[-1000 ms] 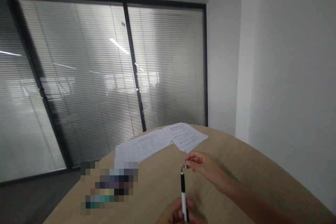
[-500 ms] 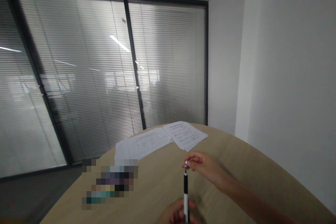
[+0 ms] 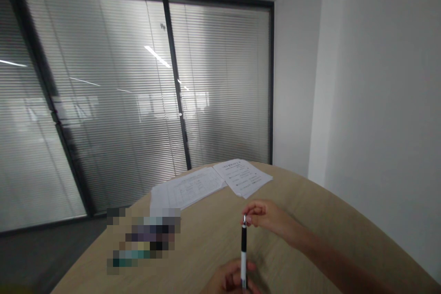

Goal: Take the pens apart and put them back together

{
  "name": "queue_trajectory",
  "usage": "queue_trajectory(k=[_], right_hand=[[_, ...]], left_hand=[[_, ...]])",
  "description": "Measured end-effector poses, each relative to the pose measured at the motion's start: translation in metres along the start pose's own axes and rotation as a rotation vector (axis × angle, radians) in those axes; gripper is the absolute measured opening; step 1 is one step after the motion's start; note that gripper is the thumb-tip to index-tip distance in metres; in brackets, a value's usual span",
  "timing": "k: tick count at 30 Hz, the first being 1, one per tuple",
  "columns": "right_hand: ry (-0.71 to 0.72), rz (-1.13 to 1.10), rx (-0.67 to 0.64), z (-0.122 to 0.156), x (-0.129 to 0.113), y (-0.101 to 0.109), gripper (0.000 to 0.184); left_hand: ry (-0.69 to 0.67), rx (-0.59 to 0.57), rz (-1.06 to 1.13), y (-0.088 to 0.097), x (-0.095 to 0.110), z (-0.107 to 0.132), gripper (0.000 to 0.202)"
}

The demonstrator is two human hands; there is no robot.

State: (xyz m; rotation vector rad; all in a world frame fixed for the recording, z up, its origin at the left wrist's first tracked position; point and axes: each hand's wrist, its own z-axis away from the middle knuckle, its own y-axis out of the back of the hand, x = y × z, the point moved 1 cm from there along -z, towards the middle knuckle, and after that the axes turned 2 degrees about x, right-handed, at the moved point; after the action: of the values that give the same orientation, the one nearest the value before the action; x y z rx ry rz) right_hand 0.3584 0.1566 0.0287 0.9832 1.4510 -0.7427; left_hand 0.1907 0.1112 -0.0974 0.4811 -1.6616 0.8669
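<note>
A white pen (image 3: 243,257) with a black grip stands nearly upright over the table, its silvery metal tip (image 3: 245,220) at the top. Low in the view, my left hand (image 3: 227,278) is closed around the white barrel, partly cut off by the bottom edge. My right hand (image 3: 263,215) comes in from the right with thumb and fingers pinched together at the metal tip. Whether the tip is still screwed tight to the black grip cannot be made out.
Printed sheets of paper (image 3: 193,188) lie on the far side of the round wooden table (image 3: 303,193), and another printed sheet (image 3: 243,177) overlaps them. A pixelated patch covers some things at the left. Behind stands a glass partition with blinds (image 3: 220,87).
The pen has risen very slightly in view, with my left hand around it. My right hand stays at the tip, its fingers shifted only a little.
</note>
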Motion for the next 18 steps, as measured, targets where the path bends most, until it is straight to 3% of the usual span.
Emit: queue_trajectory(k=[8, 14, 18], right_hand=[[-0.062, -0.081, -0.013, 0.006, -0.007, 0.0, 0.029], [-0.135, -0.308, -0.086, 0.009, -0.007, -0.002, 0.032], [-0.147, -0.344, -0.137, 0.01, -0.007, -0.002, 0.029]], left_hand=[[0.0, -0.008, -0.007, -0.011, 0.019, 0.003, 0.049], [-0.013, -0.045, 0.066, -0.009, 0.011, 0.005, 0.053], [0.004, -0.039, 0.114, -0.01, 0.005, 0.003, 0.055]])
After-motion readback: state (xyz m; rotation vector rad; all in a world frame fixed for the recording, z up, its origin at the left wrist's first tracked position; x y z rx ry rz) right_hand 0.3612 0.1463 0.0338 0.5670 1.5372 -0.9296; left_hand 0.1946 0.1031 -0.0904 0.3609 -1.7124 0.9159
